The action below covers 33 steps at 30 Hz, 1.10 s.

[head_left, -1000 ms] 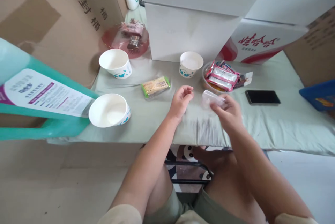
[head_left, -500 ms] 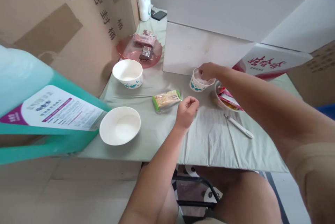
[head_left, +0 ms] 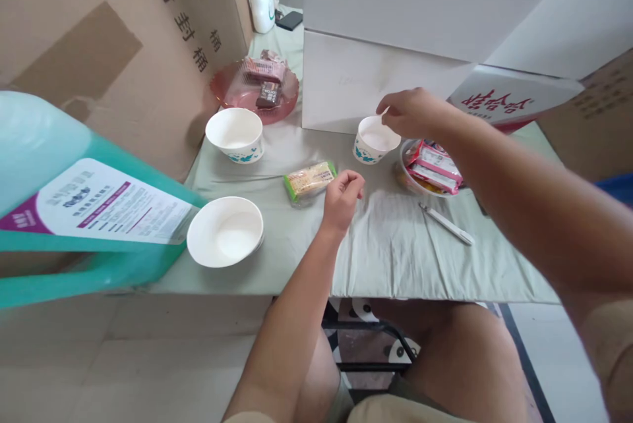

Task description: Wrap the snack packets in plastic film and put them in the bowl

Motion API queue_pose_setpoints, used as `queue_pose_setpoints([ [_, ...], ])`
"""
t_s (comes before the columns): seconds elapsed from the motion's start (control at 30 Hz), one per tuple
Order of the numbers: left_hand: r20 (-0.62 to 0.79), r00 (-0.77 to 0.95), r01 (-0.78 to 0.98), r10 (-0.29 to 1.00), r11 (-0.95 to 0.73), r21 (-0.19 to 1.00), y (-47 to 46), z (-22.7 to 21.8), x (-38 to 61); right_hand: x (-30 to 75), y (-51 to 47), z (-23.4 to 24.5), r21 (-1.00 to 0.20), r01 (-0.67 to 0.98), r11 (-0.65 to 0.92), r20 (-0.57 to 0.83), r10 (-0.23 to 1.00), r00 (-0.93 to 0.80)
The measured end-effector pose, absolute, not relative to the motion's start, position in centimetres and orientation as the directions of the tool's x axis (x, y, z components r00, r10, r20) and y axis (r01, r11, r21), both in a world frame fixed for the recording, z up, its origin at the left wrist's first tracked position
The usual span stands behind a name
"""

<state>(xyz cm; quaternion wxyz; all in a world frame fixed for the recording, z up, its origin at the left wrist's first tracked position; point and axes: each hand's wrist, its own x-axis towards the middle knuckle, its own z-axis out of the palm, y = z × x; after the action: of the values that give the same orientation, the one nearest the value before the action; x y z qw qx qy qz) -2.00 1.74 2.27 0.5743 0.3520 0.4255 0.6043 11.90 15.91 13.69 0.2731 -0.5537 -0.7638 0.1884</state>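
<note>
My right hand is just above the small white paper bowl with blue leaf prints. Its fingers are parted, and I see nothing in them. Something pale shows inside that bowl, too unclear to name. My left hand is curled closed over the table, with nothing visible in it. Close to its left lies a packet of crackers in a clear and green wrapper. A clear plastic bowl below my right forearm holds red and pink snack packets.
Two white paper bowls stand on the left, one farther back and one nearer. Behind them is a red plate with wrapped snacks. A white-handled tool lies at right. A large green bottle and white boxes flank the table.
My right hand has risen out of the small paper bowl, and its fingers have parted. My left hand stays curled beside the crackers. The whole view has shifted slightly.
</note>
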Motion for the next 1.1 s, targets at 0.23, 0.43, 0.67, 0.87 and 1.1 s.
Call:
queue_pose_setpoints([
  [0.23, 0.186, -0.363, 0.527, 0.913, 0.036, 0.849, 1.9, 1.6, -4.9, 19.6, -1.6, 6.1, -0.867, 0.453, 0.206, 0.227, 0.974, -0.01],
  [0.43, 0.1, -0.324, 0.621, 0.941, 0.132, 0.773, 1.5, -0.1, -5.6, 23.3, -4.1, -1.0, -0.742, 0.665, 0.088, 0.252, 0.955, 0.155],
  [0.67, -0.198, -0.043, -0.213, 0.979, 0.185, 0.959, -1.0, 1.0, -1.4, 27.8, -2.2, -1.9, -0.339, 0.939, -0.046, 0.23, 0.965, 0.131],
  [0.87, -0.303, 0.225, -0.508, 0.926, 0.377, 0.774, -1.1, 2.0, 0.3, 27.5, -3.4, -1.3, -0.501, 0.865, -0.016, 0.226, 0.963, 0.149],
  [1.1, -0.282, 0.32, -0.44, 0.905, 0.406, 0.801, -0.9, 0.3, 2.0, 22.0, -4.6, 0.4, -0.931, 0.281, 0.231, 0.266, 0.959, 0.094],
])
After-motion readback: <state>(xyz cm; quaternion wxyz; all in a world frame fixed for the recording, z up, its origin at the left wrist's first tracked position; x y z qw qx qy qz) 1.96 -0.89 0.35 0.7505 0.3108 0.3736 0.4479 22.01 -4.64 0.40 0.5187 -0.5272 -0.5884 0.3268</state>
